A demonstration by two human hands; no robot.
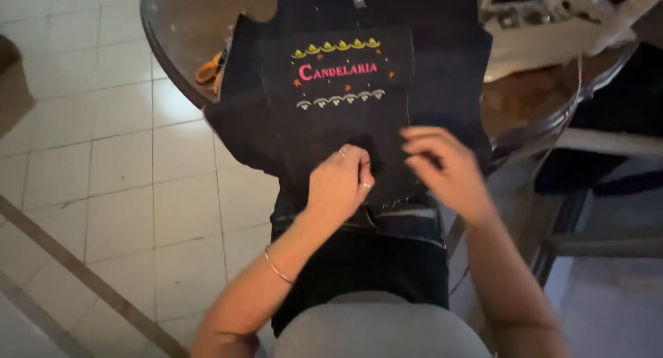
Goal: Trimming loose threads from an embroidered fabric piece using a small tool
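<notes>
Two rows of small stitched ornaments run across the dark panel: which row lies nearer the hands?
The pale whitish row, below the pink lettering, lies nearer the left hand and right hand. The yellow row sits above the lettering, farther up the dark fabric panel.

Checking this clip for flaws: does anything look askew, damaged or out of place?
Nothing looks damaged. The dark embroidered fabric hangs over the edge of the round table onto the person's lap, with the left hand and right hand at its lower edge. Orange-handled scissors lie partly tucked under the cloth.

Two hands (338, 182), one dark embroidered cloth (345, 116), one round table (179, 26), one bracelet (277, 268), one orange-handled scissors (207, 69)
</notes>
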